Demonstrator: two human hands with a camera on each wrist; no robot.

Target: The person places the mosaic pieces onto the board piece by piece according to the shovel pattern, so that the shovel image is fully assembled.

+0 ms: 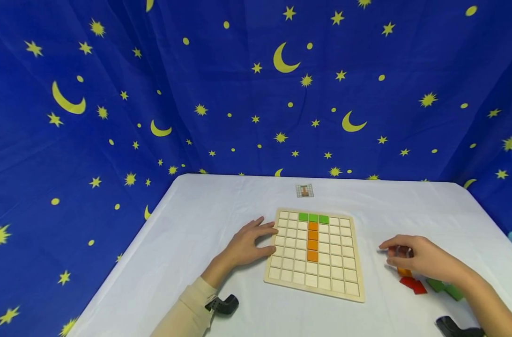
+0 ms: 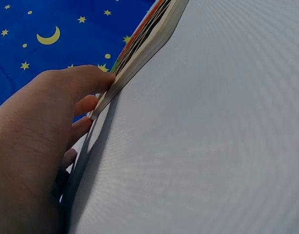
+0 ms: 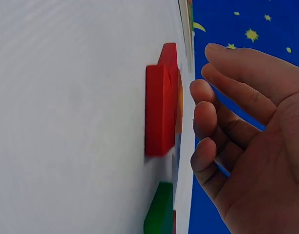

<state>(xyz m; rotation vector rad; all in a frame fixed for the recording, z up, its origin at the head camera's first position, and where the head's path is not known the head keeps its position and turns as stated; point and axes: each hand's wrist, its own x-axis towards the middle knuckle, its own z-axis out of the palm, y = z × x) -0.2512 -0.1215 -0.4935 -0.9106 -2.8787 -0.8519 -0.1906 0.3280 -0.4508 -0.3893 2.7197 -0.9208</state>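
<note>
Nearby, red pieces (image 1: pixel 419 287) and green pieces (image 1: pixel 452 292) are seen on the table (image 1: pixel 222 201). Just beyond, an orange piece (image 1: pixel 404 272) is overhung by the right hand (image 1: pixel 426 257), loosely curved. The grid board (image 1: pixel 336 271) is touched at its left edge by the left hand (image 1: pixel 247 244), relaxed; farther, a picture card (image 1: pixel 305 190) is laid.

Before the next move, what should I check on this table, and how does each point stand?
1. Board steadied: ok; the left hand touches its left edge.
2. Right hand free: ok; it holds nothing.
3. Pieces close by: ok; loose orange, red and green pieces lie near it.
4. Placed tiles in their squares: ok; three green tiles, four orange tiles.
5. Card readable square by square: cannot tell; too small.
</note>
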